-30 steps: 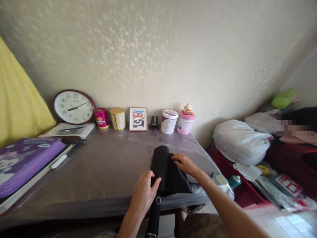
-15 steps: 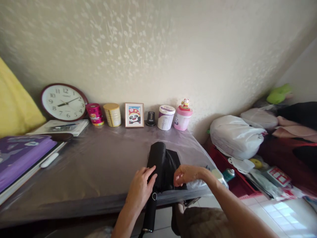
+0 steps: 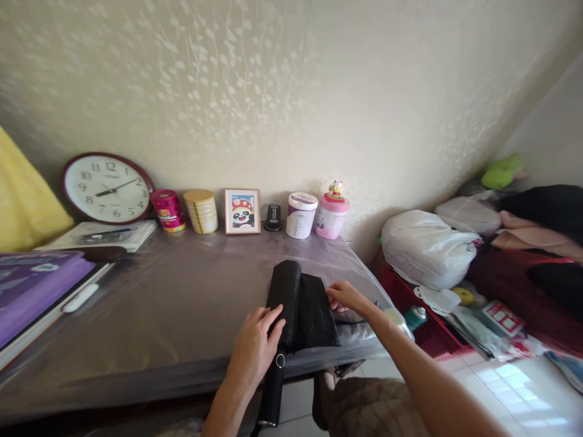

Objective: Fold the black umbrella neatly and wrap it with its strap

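Black umbrella (image 3: pixel 285 291), folded, lies on the desk (image 3: pixel 191 291) by its near edge; dial taken as centred on the umbrella, 12 toward the wall. Handle (image 3: pixel 272 391) points between 6 and 7 o'clock and projects past the desk's near edge. One fabric flap (image 3: pixel 314 315) is spread out from the rolled part toward 3 to 4 o'clock, lying mostly flat with some creasing. Left hand (image 3: pixel 255 340), at 8 o'clock: laid on the rolled part, thumb and forefinger apart, not seen to wrap round it. Right hand (image 3: pixel 347 297), at 3 o'clock: fingers bent at the flap's outer edge; cannot tell whether they pinch the fabric or only touch it. Step in hand, judged: straightening the loose flap with the right hand while the left steadies the roll. Next move, judged: calls for a light hold on the flap's outer edge and an even pull or smoothing stroke, with the left bearing down enough that the roll does not turn. Risk: the overhanging handle could tip the umbrella if that pressure eases. Framed panda picture (image 3: pixel 243 211) at 11, purple-and-white tub (image 3: pixel 300 217) at 12, pink-lidded tub (image 3: pixel 330 220) at 1; all well apart from the hands.
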A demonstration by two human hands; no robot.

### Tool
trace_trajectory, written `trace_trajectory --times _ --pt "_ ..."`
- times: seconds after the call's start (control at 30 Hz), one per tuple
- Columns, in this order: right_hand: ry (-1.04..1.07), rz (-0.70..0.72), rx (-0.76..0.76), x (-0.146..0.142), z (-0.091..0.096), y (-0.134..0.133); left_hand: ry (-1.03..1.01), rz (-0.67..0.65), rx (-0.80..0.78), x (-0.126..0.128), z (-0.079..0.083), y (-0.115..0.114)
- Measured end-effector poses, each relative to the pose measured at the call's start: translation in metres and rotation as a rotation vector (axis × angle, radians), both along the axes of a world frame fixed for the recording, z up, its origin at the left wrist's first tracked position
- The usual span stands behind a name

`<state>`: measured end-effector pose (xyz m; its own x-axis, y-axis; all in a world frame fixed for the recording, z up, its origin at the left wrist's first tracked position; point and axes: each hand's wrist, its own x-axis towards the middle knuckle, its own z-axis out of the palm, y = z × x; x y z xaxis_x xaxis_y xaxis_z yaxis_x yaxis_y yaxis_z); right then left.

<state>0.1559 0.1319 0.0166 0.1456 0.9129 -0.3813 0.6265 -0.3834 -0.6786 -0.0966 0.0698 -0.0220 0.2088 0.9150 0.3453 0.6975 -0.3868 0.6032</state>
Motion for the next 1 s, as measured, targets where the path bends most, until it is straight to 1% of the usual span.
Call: trace_trajectory --times 0.1,0.23,0.43,0.53,0.67,0.73,0.8,0.9,1.0 --pt "0.009 -0.032 0.002 -0.001 -0.002 0.001 -0.008 0.000 0.018 0.000 -0.002 0.001" --pt "0.010 -0.033 0.014 -0.001 -0.003 0.002 -0.011 0.004 0.022 0.000 -0.001 0.000" --pt "0.116 -0.110 -0.015 -0.011 -0.002 -0.001 -0.020 0.003 0.019 0.001 -0.001 0.000" --pt "0.066 -0.101 0.004 -0.017 -0.005 -0.001 -0.019 -0.006 0.013 0.001 -0.001 0.000" --pt "-0.164 -0.043 0.163 -0.020 -0.010 0.002 -0.018 -0.003 0.002 0.001 0.001 -0.001" --pt "-0.241 -0.021 0.234 -0.020 -0.011 0.003 -0.017 -0.001 -0.003 0.001 0.002 -0.001" --pt "-0.240 0.003 0.283 -0.020 -0.011 0.004 -0.014 -0.005 -0.002 0.002 0.002 -0.001" --pt "-0.179 0.057 0.372 -0.021 -0.009 0.004 -0.013 -0.008 0.009 0.002 0.002 -0.001" --pt "-0.124 0.073 0.438 -0.026 -0.006 0.007 -0.009 -0.009 0.002 0.002 0.002 -0.001"
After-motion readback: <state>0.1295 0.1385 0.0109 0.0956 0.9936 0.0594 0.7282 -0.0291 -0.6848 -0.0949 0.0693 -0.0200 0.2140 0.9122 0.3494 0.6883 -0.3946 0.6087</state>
